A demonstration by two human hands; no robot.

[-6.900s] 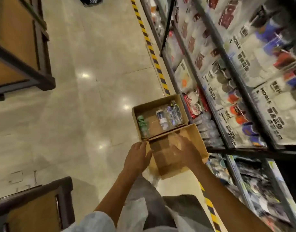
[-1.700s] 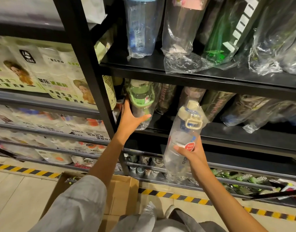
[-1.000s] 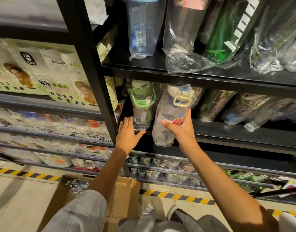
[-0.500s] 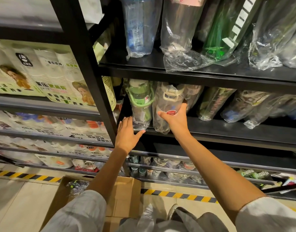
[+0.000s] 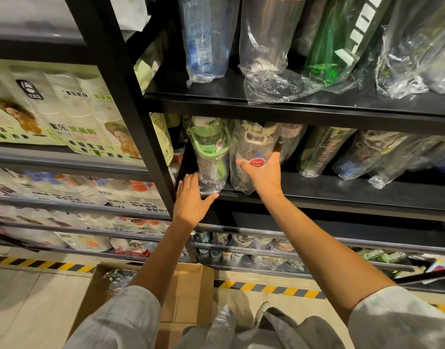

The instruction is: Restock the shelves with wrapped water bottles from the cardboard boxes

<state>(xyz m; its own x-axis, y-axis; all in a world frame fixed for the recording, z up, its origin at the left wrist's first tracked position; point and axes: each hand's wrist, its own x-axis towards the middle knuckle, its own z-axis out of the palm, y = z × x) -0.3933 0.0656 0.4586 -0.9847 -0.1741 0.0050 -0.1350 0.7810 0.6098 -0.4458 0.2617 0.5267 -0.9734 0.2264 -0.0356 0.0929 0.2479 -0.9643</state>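
A clear wrapped water bottle (image 5: pixel 251 147) with a cream lid and a red round sticker stands on the black middle shelf (image 5: pixel 342 197). My right hand (image 5: pixel 264 173) grips its lower half, thumb on the left and fingers round the right side. Just left of it stands a green-handled wrapped bottle (image 5: pixel 211 152). My left hand (image 5: pixel 192 201) lies flat at that bottle's base, fingers straight and touching the wrap at the shelf edge. An open cardboard box (image 5: pixel 188 293) sits on the floor below my arms, with a wrapped item in its left part.
Several more wrapped bottles (image 5: pixel 324 152) fill the middle shelf to the right and the upper shelf (image 5: pixel 266 96). A black upright post (image 5: pixel 130 117) borders the bay on the left, with packs of paper cups (image 5: pixel 65 117) beyond. Yellow-black tape (image 5: pixel 269 288) marks the floor.
My right hand lifted the clear bottle from below the shelf and set it upright beside the green one. My left hand slid down from the green bottle's body to its base.
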